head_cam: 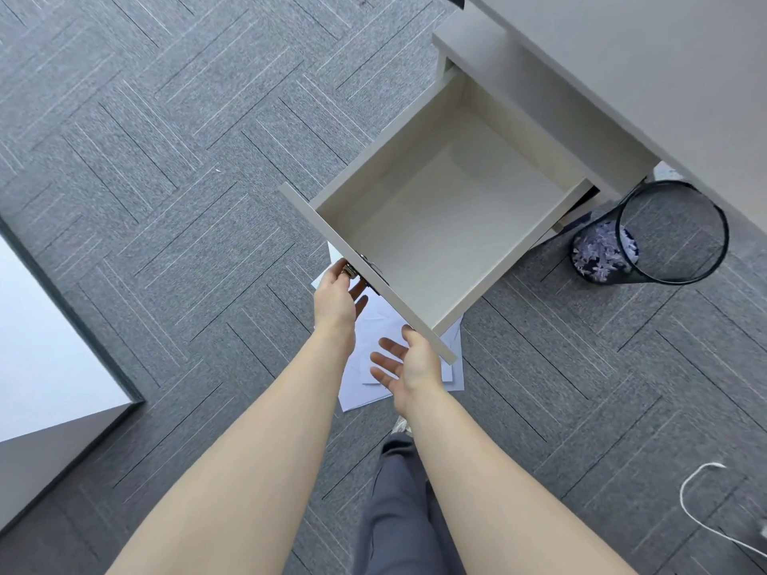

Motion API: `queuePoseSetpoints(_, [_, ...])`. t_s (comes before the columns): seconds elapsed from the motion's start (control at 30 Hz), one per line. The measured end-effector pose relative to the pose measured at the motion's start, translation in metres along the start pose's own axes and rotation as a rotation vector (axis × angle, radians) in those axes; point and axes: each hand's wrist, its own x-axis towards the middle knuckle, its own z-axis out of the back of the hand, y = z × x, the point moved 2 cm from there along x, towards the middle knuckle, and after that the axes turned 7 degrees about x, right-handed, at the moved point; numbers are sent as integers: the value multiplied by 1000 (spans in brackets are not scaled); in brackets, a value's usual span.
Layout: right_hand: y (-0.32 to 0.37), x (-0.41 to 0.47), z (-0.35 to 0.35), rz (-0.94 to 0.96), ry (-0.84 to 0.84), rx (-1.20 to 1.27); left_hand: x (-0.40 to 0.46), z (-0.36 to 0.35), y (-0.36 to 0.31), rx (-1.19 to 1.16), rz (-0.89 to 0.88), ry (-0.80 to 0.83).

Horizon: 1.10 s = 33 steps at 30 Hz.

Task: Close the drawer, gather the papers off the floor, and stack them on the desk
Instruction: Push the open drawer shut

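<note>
A cream drawer [440,217] stands pulled far out of the cabinet under the pale desk [647,64], and it is empty inside. My left hand [338,294] rests against the drawer's front panel at the metal lock, fingers spread. My right hand [409,365] touches the panel's near corner with its thumb on the top edge and the fingers apart below. White papers [373,367] lie scattered on the grey carpet beneath the drawer front, partly hidden by the drawer and both hands.
A black mesh wastebasket [664,238] with shredded paper stands right of the drawer, beside the cabinet. A white surface with a dark edge [45,359] juts in at the left. A white cable [701,512] lies on the carpet at lower right. My grey trouser leg [394,508] is below.
</note>
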Motion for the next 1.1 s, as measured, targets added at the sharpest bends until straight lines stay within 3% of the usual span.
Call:
queuePoseSetpoints(0.3, [51,10,4,61,-42,-15,12,-43,-19,49,-63,80])
queuePoseSetpoints(1.1, [191,41,27,160,-55,-108,33,-175,-73,60,-67,77])
